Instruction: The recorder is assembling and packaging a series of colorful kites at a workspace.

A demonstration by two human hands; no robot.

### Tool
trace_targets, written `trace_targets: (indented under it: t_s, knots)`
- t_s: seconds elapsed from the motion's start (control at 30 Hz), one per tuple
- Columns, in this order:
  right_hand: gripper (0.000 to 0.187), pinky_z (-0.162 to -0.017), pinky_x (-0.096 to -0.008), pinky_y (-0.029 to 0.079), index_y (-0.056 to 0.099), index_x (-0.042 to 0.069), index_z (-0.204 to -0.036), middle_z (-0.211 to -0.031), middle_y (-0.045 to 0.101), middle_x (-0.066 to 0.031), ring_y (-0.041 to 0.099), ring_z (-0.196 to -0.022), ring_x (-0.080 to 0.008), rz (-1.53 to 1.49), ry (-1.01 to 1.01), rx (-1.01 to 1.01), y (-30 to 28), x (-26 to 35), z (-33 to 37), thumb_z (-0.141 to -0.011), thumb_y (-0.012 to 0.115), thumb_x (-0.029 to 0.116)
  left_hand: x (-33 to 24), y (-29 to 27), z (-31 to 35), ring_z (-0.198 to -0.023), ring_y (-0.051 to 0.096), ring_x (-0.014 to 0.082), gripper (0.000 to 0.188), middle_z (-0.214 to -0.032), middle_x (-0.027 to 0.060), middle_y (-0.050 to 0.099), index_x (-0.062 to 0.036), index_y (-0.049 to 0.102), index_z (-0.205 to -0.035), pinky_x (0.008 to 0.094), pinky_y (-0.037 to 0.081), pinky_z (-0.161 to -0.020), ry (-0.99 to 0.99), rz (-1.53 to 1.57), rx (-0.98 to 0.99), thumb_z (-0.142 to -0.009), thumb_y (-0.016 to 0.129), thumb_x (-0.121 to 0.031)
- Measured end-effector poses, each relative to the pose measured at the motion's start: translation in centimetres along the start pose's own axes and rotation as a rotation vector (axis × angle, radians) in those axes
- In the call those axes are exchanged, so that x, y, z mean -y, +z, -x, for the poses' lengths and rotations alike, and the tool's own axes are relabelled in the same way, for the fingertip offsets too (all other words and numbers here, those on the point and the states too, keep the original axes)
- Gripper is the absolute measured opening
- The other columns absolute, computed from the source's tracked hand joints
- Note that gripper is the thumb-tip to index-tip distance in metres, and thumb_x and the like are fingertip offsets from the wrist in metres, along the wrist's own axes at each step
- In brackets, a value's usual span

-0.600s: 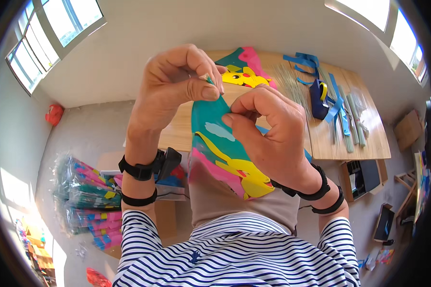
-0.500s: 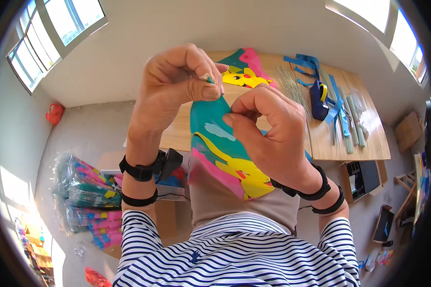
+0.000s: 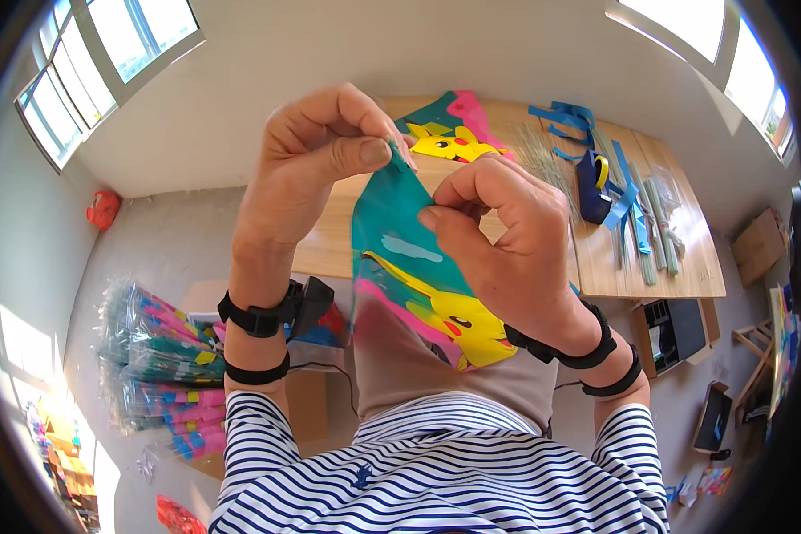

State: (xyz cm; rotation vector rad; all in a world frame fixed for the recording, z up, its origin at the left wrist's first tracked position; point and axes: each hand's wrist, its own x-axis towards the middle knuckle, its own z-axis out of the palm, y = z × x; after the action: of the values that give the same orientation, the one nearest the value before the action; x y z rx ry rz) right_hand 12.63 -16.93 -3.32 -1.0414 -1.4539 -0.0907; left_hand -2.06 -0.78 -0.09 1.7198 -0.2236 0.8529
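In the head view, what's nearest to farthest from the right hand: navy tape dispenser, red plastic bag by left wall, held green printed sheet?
1. Green sheet, touching that hand.
2. Tape dispenser, right side.
3. Red bag, far left.

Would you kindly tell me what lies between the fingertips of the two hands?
In the head view, the upper part of the printed green sheet spans the gap from the left hand to the right hand.

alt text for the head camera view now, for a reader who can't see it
A person's left hand pinches the pointed top of a green, pink and yellow sheet, and the right hand its right edge. Beyond, a wooden table holds a similar sheet, thin rods and blue strips.
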Motion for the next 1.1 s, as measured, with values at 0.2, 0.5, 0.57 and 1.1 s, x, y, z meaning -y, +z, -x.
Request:
trace_targets:
  t_s: [0.2, 0.5, 0.57, 1.1]
  knots:
    - [0.012, -0.053, -0.0339, 0.042, 0.060, -0.001, -0.076, -0.067, 0.060, -0.0106, 0.056, -0.058, -0.0219, 0.005, 0.001, 0.013, 0.1, -0.7, -0.1, -0.075, 0.070, -0.007, 0.4, 0.0, 0.0, -0.091, 0.070, 0.0237, 0.011, -0.089, 0.0114, 0.071, -0.0061, 0.064, -0.095, 0.0486, 0.051, -0.101, 0.007, -0.113, -0.019, -0.095, 0.070, -0.015]
    - [0.010, -0.053, -0.0352, 0.043, 0.061, -0.002, -0.074, -0.066, 0.061, -0.0125, 0.058, -0.058, -0.0238, -0.017, 0.054, 0.003, 0.3, -1.3, -0.2, -0.076, 0.069, -0.007, 1.2, 0.3, 0.3, -0.093, 0.065, 0.0124, 0.010, -0.094, 0.0035, 0.069, -0.0037, 0.067, -0.098, 0.0314, 0.052, -0.092, -0.043, -0.107, -0.043, -0.091, 0.074, -0.003]
    - [0.009, -0.054, -0.0362, 0.043, 0.061, -0.002, -0.075, -0.066, 0.062, -0.0127, 0.058, -0.058, -0.0247, -0.006, 0.055, 0.007, 0.3, -1.7, -0.2, -0.076, 0.069, -0.006, 1.3, 0.0, 0.2, -0.095, 0.068, 0.0156, 0.013, -0.092, 0.0033, 0.068, -0.0052, 0.066, -0.099, 0.0432, 0.053, -0.104, -0.037, -0.148, -0.031, -0.090, 0.076, -0.008]
    - [0.013, -0.062, -0.0369, 0.052, 0.068, -0.005, -0.082, -0.071, 0.067, -0.0172, 0.065, -0.064, -0.0290, -0.025, 0.139, 0.047, 1.1, -3.5, -1.0, -0.078, 0.074, 0.006, -5.3, 2.0, -1.5, -0.079, 0.060, 0.0177, 0.005, -0.090, 0.0074, 0.065, 0.0040, 0.063, -0.094, 0.0250, 0.049, -0.072, 0.038, -1.275, 0.309, -0.092, 0.064, 0.008]
